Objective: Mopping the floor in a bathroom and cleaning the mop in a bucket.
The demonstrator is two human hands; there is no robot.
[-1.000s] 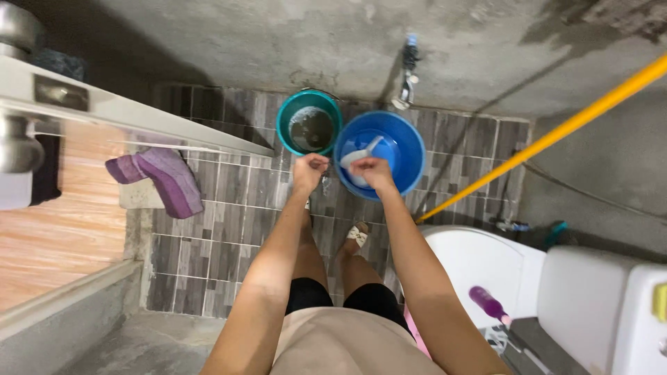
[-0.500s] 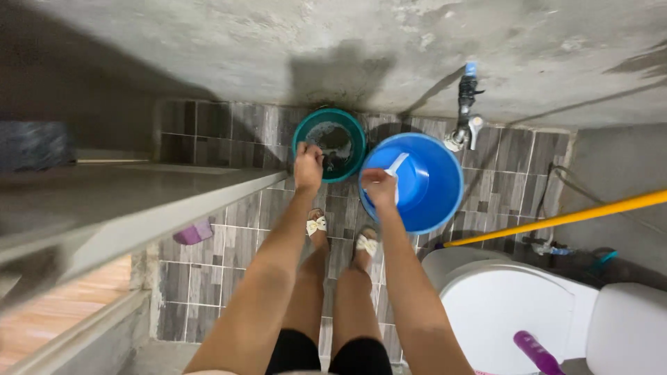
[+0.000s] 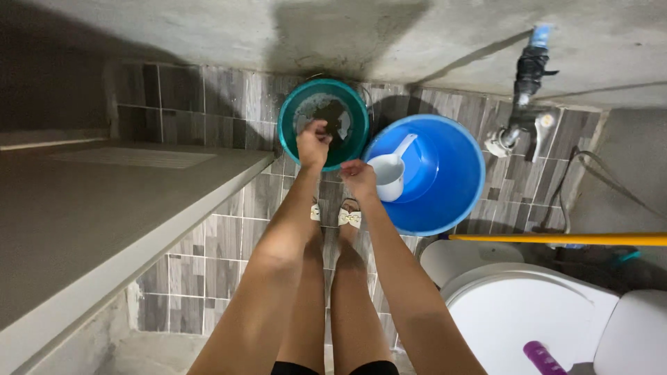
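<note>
My left hand (image 3: 313, 142) reaches over the near rim of a teal bucket (image 3: 292, 114) that holds murky water. Its fingers are curled at the rim or the bucket's wire handle. My right hand (image 3: 358, 177) is a fist at the left rim of a larger blue bucket (image 3: 451, 187), and I see nothing in it. A white dipper (image 3: 389, 173) lies inside the blue bucket, just right of that hand and apart from it. Both buckets stand on the grey tiled floor against the concrete wall.
A tap (image 3: 517, 132) juts from the wall above the blue bucket. A yellow pole (image 3: 556, 239) crosses at the right above a white toilet (image 3: 514, 312), with a purple bottle (image 3: 542, 357) beside it. A grey ledge (image 3: 104, 201) fills the left. My sandalled feet (image 3: 347, 217) stand before the buckets.
The view has moved closer to the buckets and the wall. My left hand went from in front of the teal bucket onto its rim. My right hand shifted to the blue bucket's left rim.
</note>
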